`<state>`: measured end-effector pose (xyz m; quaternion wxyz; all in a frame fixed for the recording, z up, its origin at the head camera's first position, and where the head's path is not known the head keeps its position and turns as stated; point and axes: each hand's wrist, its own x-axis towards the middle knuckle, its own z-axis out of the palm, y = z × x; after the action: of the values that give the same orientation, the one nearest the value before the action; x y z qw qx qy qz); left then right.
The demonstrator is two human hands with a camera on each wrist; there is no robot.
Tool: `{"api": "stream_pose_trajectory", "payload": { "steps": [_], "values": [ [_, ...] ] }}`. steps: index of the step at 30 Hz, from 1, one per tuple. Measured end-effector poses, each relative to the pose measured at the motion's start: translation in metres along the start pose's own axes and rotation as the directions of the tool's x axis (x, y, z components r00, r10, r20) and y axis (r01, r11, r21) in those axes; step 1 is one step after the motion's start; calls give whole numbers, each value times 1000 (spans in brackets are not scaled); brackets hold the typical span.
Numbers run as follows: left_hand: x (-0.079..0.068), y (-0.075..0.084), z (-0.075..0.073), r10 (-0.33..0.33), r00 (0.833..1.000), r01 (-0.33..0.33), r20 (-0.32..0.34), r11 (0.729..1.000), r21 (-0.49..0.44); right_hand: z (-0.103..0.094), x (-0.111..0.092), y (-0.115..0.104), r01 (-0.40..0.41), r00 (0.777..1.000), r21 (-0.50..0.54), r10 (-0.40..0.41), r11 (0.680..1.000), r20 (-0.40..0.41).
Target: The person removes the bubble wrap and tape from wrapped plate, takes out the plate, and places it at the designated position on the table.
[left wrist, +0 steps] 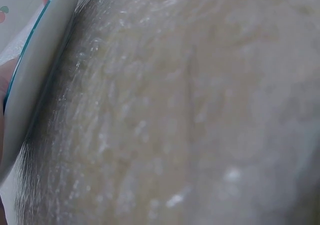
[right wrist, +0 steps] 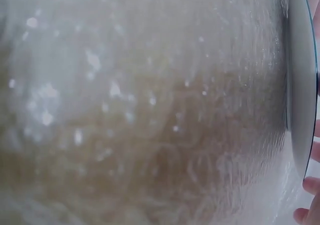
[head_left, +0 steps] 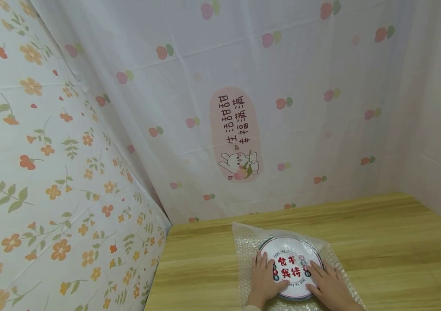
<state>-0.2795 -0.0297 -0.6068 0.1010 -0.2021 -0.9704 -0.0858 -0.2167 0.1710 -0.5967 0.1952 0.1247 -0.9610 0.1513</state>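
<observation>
A round white plate (head_left: 291, 267) with red characters, small lettering and a dark teal rim lies face up on a sheet of bubble wrap (head_left: 245, 239). My left hand (head_left: 264, 278) rests at its left side, fingers stretched along the rim and thumb over the face. On the opposite side, my right hand (head_left: 331, 283) lays its extended fingers and thumb on the edge. Seen from the side, the plate's pale underside (left wrist: 45, 60) sits close over the wrap in the left wrist view. Fingertips (right wrist: 311, 186) show beside the rim in the right wrist view.
The bubble wrap covers part of a wood-grain table (head_left: 193, 263) and reaches past the plate on all visible sides. A white curtain (head_left: 302, 142) with heart prints hangs behind the table, and a flowered cloth (head_left: 61, 194) stands along the left.
</observation>
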Motion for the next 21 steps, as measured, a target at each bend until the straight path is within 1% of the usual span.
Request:
{"api": "stream_pose_trajectory", "payload": {
  "steps": [5, 9, 11, 14, 18, 21],
  "values": [
    [-1, 0, 0, -7, 1000, 7, 7, 1000, 3, -5, 3, -1, -12, 1000, 30, 12, 999, 26],
    [-1, 1, -2, -10, 1000, 10, 17, 1000, 3, -7, 7, 1, 9, 999, 33, -10, 999, 31],
    [-1, 1, -3, -8, 1000, 8, 19, 1000, 3, -7, 9, 2, 41, 999, 29, -41, 999, 15],
    [-1, 1, -5, -4, 1000, 4, 19, 1000, 4, -7, 12, 5, 118, 993, 1, -118, 993, -28],
    [-1, 1, -7, -5, 1000, 5, 29, 1000, 8, -6, 15, 6, 215, 972, -31, -217, 976, -94],
    [-1, 1, -7, -12, 999, 12, 42, 1000, 5, -5, 17, 7, 258, 958, -34, -260, 966, -118]
  ]
}}
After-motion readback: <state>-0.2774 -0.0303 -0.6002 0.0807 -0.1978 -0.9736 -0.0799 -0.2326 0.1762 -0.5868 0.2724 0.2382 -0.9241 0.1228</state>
